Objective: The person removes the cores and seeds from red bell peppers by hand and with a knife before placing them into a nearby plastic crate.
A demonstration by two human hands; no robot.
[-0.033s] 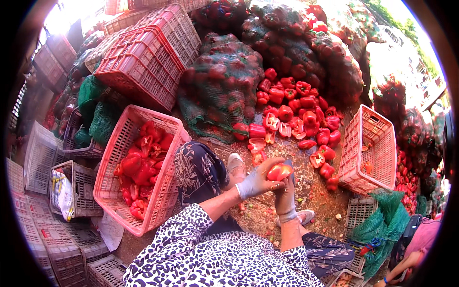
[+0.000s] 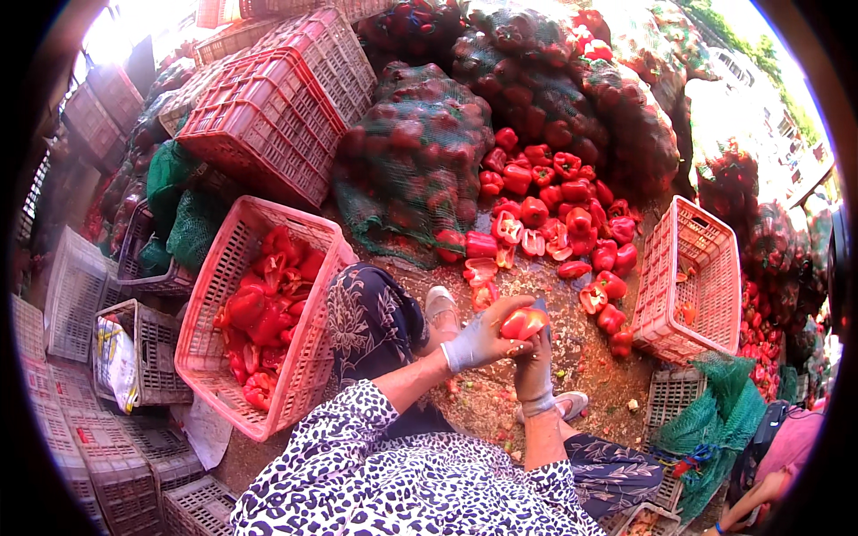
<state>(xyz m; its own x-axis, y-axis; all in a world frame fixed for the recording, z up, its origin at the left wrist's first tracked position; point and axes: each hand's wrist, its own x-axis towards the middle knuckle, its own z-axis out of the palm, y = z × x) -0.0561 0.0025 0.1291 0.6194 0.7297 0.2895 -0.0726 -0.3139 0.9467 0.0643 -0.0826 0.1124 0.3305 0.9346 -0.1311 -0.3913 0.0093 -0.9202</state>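
A red bell pepper (image 2: pixel 524 323) is held up in front of me between both hands. My left hand (image 2: pixel 480 342), in a pale thin glove, closes on it from the left and over its top. My right hand (image 2: pixel 534 371), gloved in darker grey, grips it from the right and below; whether a small tool is in this hand too I cannot tell. Beyond the hands lies a heap of whole red peppers (image 2: pixel 572 210) on the ground, with several cut-open peppers (image 2: pixel 534 242) at its near side.
A pink crate (image 2: pixel 204 357) of red pepper pieces stands by my left leg. Another pink crate (image 2: pixel 651 304), with a few scraps, stands at right. Full green mesh sacks (image 2: pixel 411 147) and stacked crates (image 2: pixel 268 116) line the back. Another person's arm (image 2: pixel 755 500) shows at lower right.
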